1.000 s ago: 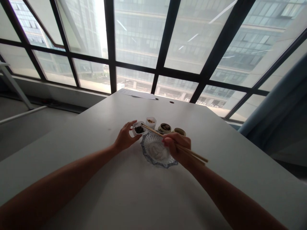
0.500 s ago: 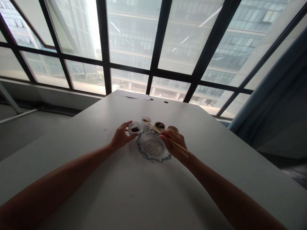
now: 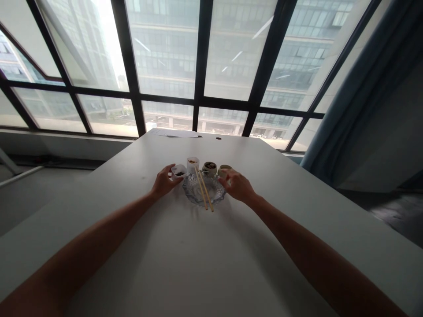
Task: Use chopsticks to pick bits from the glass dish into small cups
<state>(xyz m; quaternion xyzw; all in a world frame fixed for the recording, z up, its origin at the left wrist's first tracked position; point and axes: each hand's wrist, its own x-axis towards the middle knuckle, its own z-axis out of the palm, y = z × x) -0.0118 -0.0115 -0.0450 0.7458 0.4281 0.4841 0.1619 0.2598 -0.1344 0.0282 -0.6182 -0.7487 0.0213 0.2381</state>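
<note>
My left hand (image 3: 164, 181) is closed around a small white cup (image 3: 175, 177) with dark bits inside, thumb at the front and fingers on its far left side. A clear, scalloped glass bowl (image 3: 191, 193) stands beside it. Two wooden chopsticks (image 3: 203, 189) lie across the bowl, their near ends past its front rim. My right hand (image 3: 237, 185) is at the bowl's right edge, thumb and fingers apart, in front of a pale round cup (image 3: 225, 167). It partly hides that cup; whether the fingers touch it is unclear.
Behind the bowl stand a white cup (image 3: 192, 164) with yellowish-brown pieces and a round cup (image 3: 209, 167) with dark pieces. White paper (image 3: 175, 133) lies at the far end of the white table (image 3: 185, 251). Beyond are dark-framed windows; a blue curtain (image 3: 343, 97) hangs at right.
My right hand has let go of the chopsticks, which now rest across the bowl. My left hand stays on the white cup. The whole view has shifted and levelled slightly.
</note>
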